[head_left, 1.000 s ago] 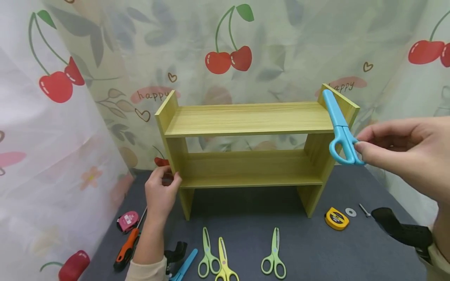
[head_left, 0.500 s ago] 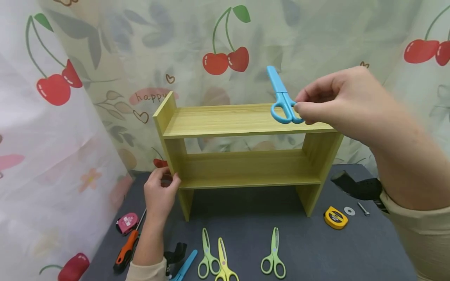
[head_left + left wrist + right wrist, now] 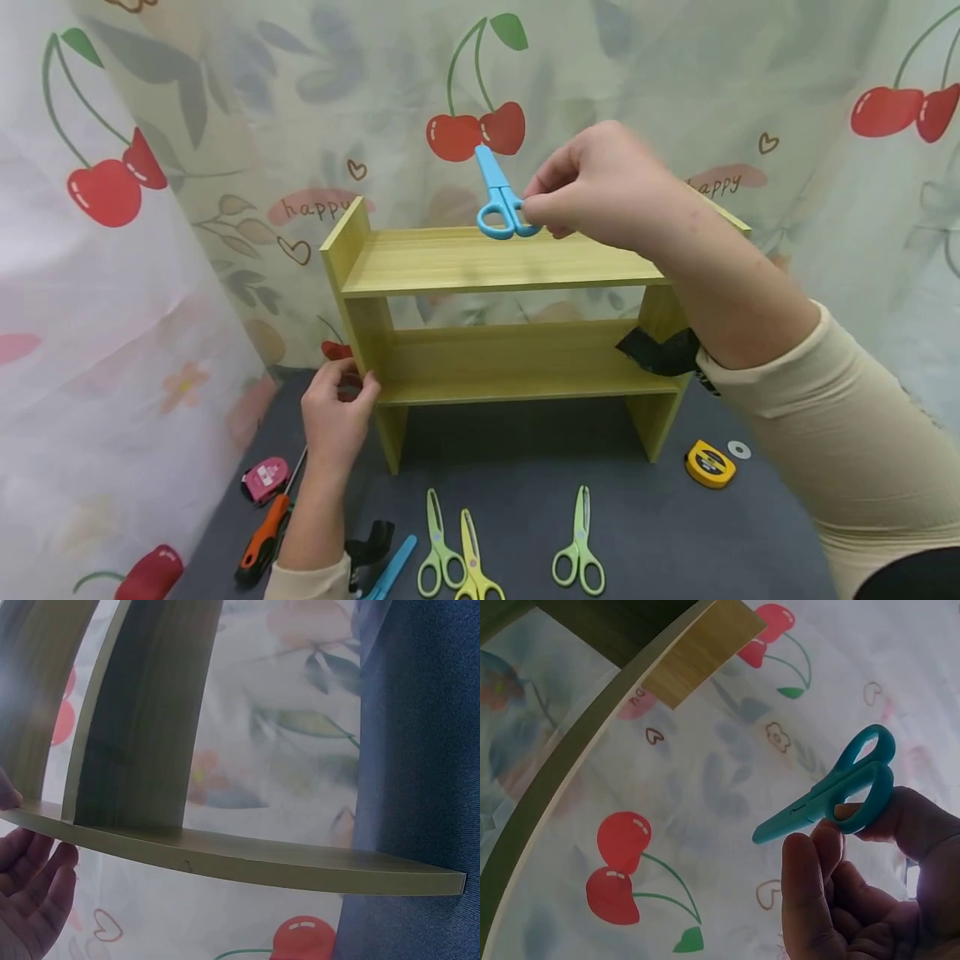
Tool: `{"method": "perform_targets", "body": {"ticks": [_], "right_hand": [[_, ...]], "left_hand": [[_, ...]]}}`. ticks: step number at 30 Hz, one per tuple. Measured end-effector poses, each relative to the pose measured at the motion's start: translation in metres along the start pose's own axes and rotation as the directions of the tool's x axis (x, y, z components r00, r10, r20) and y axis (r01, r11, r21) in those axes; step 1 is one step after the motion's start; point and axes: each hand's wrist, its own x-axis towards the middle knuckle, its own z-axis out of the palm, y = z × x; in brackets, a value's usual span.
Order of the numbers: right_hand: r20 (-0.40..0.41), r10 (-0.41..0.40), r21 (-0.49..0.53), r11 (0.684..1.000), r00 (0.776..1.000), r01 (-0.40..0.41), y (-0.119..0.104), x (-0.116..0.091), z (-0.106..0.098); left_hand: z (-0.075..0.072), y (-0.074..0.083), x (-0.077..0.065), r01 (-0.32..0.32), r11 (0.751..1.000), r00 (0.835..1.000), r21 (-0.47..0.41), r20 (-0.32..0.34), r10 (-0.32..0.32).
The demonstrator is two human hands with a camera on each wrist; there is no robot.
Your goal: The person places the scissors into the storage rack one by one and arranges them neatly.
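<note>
Blue scissors (image 3: 498, 198) with a blue cover over the blades are pinched at one handle loop by my right hand (image 3: 600, 187), blades pointing up. They are held over the top board of the wooden shelf (image 3: 517, 385), overlapping its back edge in the head view. In the right wrist view, thumb and finger grip the loop of the scissors (image 3: 832, 787). My left hand (image 3: 337, 421) holds the shelf's left side panel at the height of the lower board. The left wrist view shows that hand (image 3: 34, 889) with its thumb and fingers on either side of the panel (image 3: 247, 866).
In front of the shelf lie two green scissors (image 3: 579, 542) (image 3: 438, 546), yellow scissors (image 3: 474, 558) and a blue-covered pair (image 3: 393, 567). On the left are a pink tape measure (image 3: 265, 481) and an orange-handled screwdriver (image 3: 262, 542). A yellow tape measure (image 3: 709, 464) and a washer (image 3: 738, 450) lie right.
My right hand has carried the blue scissors leftward and somewhat up, from the shelf's right side to above the middle of its top board. The left hand stays on the side panel.
</note>
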Motion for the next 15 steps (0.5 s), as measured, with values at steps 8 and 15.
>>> {"method": "perform_targets", "body": {"ticks": [8,15], "right_hand": [[0.069,-0.038,0.014,0.999,0.997,0.037,-0.013,0.035,0.033],[0.094,-0.031,-0.013,0.999,0.995,0.033,-0.020,0.053,0.055]], "left_hand": [[0.000,0.000,-0.002,0.008,1.000,1.000,-0.006,0.000,-0.008],[0.000,0.000,0.000,-0.002,1.000,1.000,0.009,0.003,0.002]]}}
